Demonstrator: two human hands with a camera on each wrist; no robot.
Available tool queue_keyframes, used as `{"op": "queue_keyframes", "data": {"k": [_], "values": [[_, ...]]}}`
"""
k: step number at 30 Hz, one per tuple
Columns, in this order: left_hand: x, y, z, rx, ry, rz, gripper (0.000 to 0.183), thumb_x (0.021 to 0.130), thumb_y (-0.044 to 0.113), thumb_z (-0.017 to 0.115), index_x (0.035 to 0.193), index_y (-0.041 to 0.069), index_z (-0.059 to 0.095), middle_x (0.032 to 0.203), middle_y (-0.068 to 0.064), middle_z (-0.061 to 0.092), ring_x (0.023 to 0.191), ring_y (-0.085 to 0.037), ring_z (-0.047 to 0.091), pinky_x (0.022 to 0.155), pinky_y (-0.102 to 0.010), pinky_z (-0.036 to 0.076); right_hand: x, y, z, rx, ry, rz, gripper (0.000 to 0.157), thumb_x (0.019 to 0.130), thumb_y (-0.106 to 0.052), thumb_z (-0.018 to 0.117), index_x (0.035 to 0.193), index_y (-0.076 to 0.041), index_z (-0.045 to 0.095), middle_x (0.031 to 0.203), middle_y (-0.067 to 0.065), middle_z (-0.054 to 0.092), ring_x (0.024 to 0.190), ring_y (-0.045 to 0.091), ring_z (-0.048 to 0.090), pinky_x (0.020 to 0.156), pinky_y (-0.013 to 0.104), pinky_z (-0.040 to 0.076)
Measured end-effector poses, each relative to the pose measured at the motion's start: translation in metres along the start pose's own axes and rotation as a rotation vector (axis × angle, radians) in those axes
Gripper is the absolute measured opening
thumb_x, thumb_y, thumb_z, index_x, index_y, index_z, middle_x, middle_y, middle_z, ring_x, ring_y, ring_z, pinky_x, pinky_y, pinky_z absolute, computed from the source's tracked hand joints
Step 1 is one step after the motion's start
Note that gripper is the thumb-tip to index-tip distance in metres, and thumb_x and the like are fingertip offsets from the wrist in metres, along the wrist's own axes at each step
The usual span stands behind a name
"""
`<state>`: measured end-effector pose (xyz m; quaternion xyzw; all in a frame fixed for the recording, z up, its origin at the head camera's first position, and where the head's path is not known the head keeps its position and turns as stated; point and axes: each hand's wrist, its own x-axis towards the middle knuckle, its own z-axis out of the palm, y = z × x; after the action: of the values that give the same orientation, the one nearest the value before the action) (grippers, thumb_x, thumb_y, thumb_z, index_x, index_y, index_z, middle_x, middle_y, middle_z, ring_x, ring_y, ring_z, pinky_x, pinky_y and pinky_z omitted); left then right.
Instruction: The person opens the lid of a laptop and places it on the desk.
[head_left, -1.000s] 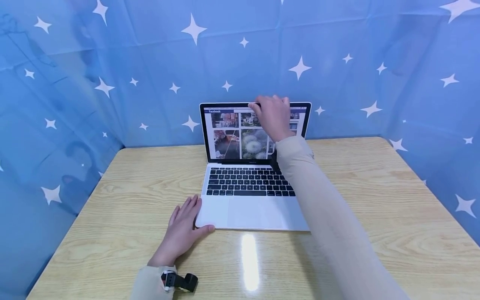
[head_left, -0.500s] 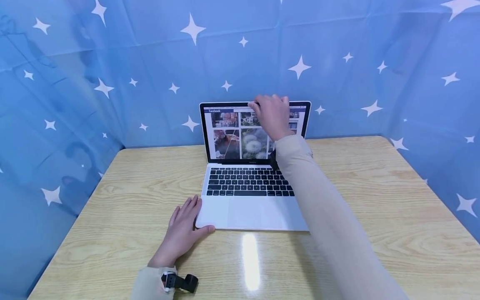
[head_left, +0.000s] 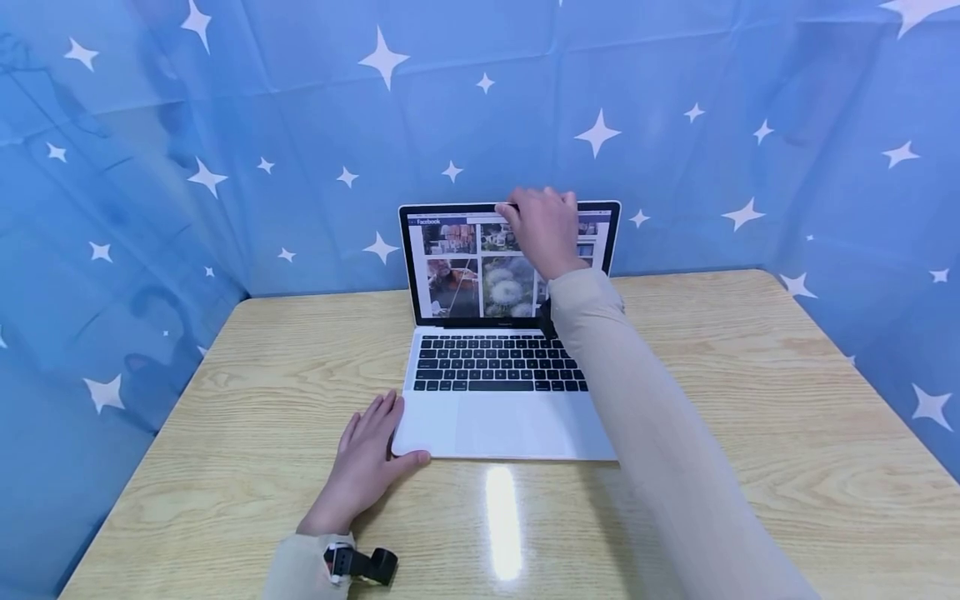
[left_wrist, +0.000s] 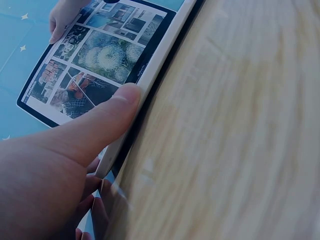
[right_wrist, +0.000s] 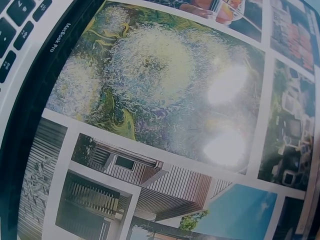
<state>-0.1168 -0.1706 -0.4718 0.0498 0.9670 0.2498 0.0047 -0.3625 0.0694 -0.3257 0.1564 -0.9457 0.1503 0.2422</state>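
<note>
An open silver laptop [head_left: 498, 425] lies on the wooden table, its lit screen [head_left: 450, 287] showing a page of pictures headed Facebook. My right hand [head_left: 549, 233] grips the top edge of the lid, thumb on the screen side and fingers over the rim. At the front left corner of the base, my left hand [head_left: 360, 471] rests with straight fingers along the side and the thumb at the front edge. In the left wrist view that thumb [left_wrist: 100, 122] touches the base's edge. The right wrist view is filled by the screen [right_wrist: 150, 75] and part of the keyboard; the right hand is out of it.
The pale wooden table [head_left: 285, 350] extends to both sides of the laptop. A blue cloth [head_left: 300, 83] with white stars hangs behind it and at the sides. A black band with a small camera [head_left: 363, 562] sits on the left wrist.
</note>
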Motion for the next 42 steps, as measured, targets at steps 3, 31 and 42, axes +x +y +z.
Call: {"op": "queue_keyframes", "data": {"k": [3,31,42], "values": [[0.000,0.001,-0.001,-0.002,-0.005,-0.004,0.092,0.074,0.063,0.056,0.140,0.006,0.026,0.147,-0.010,0.018,0.134,-0.028,0.010,0.106,-0.049,-0.001,-0.001,0.000,0.000,-0.001,0.010,-0.002,0.040,0.090,-0.050,0.038,0.099,-0.019,0.062,0.074,-0.005,0.059,0.066,0.018,0.040,0.076,0.037,0.027],[-0.002,0.002,0.002,0.004,-0.005,-0.022,0.093,0.072,0.065,0.054,0.140,0.008,0.026,0.147,-0.008,0.017,0.135,-0.026,0.009,0.106,-0.047,-0.002,0.004,0.000,-0.003,0.028,-0.057,0.017,0.040,0.090,-0.048,0.040,0.100,-0.017,0.063,0.072,-0.002,0.057,0.069,0.021,0.044,0.075,0.039,0.026],[-0.002,0.003,0.001,-0.008,-0.011,-0.031,0.093,0.072,0.065,0.055,0.141,0.009,0.025,0.147,-0.007,0.017,0.135,-0.026,0.008,0.106,-0.047,-0.002,0.004,0.005,-0.017,0.155,-0.186,0.011,0.035,0.091,-0.044,0.043,0.104,-0.019,0.063,0.079,0.000,0.061,0.078,0.020,0.050,0.093,0.044,0.022]]}}
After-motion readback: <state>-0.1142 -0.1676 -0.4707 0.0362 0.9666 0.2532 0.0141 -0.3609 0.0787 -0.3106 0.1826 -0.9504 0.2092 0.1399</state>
